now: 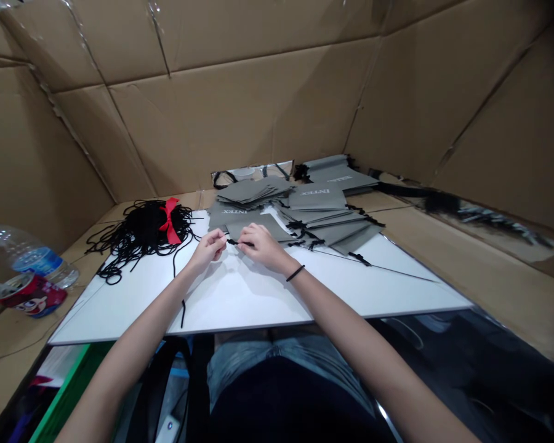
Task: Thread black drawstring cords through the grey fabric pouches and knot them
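Close together over the white board [258, 295], my left hand [208, 248] and my right hand [264, 246] are both pinched closed. A short black cord [233, 242] with what looks like a knot spans the gap between their fingertips. Just behind my hands lies a grey pouch [272, 226], partly hidden by the right one. Several more grey pouches [323, 195] with black cord ends, some printed INTEX, are heaped behind and to the right. A bundle of black cords [141, 227], tied with a red ribbon [170, 221], lies left of my left hand.
Cardboard walls [240, 104] enclose the back and sides. At the left stand a red can [32, 295] and, lying tilted, a clear plastic bottle [37, 252]. A loose bit of black cord [183, 314] rests near the board's front edge.
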`<action>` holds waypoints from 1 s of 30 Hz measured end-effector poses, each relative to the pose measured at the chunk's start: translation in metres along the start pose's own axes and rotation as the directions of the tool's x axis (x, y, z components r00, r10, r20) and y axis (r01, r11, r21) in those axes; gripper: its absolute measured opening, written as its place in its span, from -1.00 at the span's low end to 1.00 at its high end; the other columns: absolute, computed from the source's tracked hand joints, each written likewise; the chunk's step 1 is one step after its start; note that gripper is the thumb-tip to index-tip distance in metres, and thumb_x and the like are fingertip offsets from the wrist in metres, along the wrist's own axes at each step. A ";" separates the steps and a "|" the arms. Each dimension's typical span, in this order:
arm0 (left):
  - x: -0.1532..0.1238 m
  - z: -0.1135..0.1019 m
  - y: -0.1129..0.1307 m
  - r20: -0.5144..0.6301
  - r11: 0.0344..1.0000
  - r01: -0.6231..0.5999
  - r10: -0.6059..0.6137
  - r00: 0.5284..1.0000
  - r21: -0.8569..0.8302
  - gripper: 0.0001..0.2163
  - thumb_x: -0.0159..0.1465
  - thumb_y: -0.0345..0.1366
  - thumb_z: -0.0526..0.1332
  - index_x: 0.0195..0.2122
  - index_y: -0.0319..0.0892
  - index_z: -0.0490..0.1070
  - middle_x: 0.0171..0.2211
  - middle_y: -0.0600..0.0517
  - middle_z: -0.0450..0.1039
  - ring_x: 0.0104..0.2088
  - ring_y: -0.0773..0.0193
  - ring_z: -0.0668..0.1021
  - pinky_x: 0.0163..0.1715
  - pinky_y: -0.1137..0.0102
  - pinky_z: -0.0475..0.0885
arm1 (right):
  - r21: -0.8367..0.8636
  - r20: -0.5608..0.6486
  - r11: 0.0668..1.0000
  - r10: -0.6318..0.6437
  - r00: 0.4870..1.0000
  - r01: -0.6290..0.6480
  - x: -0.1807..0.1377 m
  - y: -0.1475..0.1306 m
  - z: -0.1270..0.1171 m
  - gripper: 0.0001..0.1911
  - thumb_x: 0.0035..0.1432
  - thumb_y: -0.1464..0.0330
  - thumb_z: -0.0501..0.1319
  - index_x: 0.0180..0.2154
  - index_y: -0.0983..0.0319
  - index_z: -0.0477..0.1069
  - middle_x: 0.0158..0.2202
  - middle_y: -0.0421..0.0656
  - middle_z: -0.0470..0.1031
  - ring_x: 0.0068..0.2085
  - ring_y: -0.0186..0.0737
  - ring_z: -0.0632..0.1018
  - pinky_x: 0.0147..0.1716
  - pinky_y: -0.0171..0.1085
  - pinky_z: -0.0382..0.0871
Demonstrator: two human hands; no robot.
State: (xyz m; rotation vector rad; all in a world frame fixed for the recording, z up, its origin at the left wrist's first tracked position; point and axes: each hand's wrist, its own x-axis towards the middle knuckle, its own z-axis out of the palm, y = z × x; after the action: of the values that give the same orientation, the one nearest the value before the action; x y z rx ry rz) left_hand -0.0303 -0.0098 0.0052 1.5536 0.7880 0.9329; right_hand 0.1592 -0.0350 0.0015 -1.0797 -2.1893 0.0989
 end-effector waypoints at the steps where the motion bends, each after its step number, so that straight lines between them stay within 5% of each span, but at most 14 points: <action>1: 0.000 0.000 0.001 0.018 1.000 0.012 -0.012 1.000 0.002 -0.67 0.07 -0.06 0.27 -0.49 -0.15 0.17 -0.64 0.21 0.16 -0.72 0.53 0.11 -0.72 0.56 -0.08 | -0.001 -0.003 1.000 0.004 1.000 -0.004 -0.001 -0.001 0.000 -0.85 0.16 0.43 0.12 -0.41 0.23 0.44 -0.35 -0.17 0.43 -0.25 -0.20 0.35 -0.17 -0.22 0.12; 6: -0.004 0.003 0.005 0.091 0.999 0.048 -0.050 0.995 0.020 -0.67 0.08 -0.03 0.26 -0.49 -0.16 0.20 -0.66 0.20 0.17 -0.72 0.52 0.12 -0.72 0.56 -0.07 | -0.001 -0.032 0.999 0.036 0.999 -0.036 -0.001 -0.010 0.002 -0.82 0.10 0.32 0.23 -0.23 0.23 0.44 -0.38 -0.18 0.43 -0.28 -0.21 0.35 -0.21 -0.25 0.11; 12: -0.005 0.007 0.005 0.103 0.998 0.043 -0.047 0.994 0.042 -0.71 0.13 -0.07 0.21 -0.52 -0.16 0.19 -0.72 0.22 0.13 -0.74 0.51 0.12 -0.73 0.56 -0.06 | -0.002 -0.038 1.000 0.022 0.999 -0.022 0.002 -0.016 0.006 -0.86 0.16 0.35 0.18 -0.44 0.23 0.39 -0.44 -0.19 0.40 -0.31 -0.22 0.35 -0.28 -0.28 0.09; 20: -0.004 0.007 0.002 0.084 0.997 0.034 -0.040 0.996 0.072 -0.77 0.15 -0.13 0.15 -0.51 -0.14 0.16 -0.72 0.24 0.13 -0.77 0.51 0.14 -0.75 0.55 -0.05 | -0.005 -0.063 1.000 0.011 0.998 -0.011 0.000 -0.016 0.004 -0.89 0.13 0.39 0.16 -0.45 0.23 0.37 -0.44 -0.18 0.37 -0.34 -0.24 0.33 -0.31 -0.27 0.08; 30: -0.003 0.004 -0.002 0.164 0.986 -0.023 -0.005 0.986 0.167 -0.60 0.12 0.06 0.24 -0.56 -0.18 0.21 -0.71 0.20 0.12 -0.70 0.48 0.15 -0.68 0.52 0.02 | 0.088 -0.006 0.996 0.020 1.000 -0.019 0.000 -0.010 0.008 -0.79 0.06 0.30 0.27 -0.51 0.23 0.30 -0.47 -0.21 0.32 -0.32 -0.23 0.31 -0.30 -0.28 0.11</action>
State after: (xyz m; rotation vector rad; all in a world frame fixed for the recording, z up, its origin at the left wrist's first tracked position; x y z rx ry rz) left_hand -0.0279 -0.0139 0.0022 1.7577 0.7577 0.7485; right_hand 0.1476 -0.0398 -0.0010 -1.0513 -2.1478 0.1980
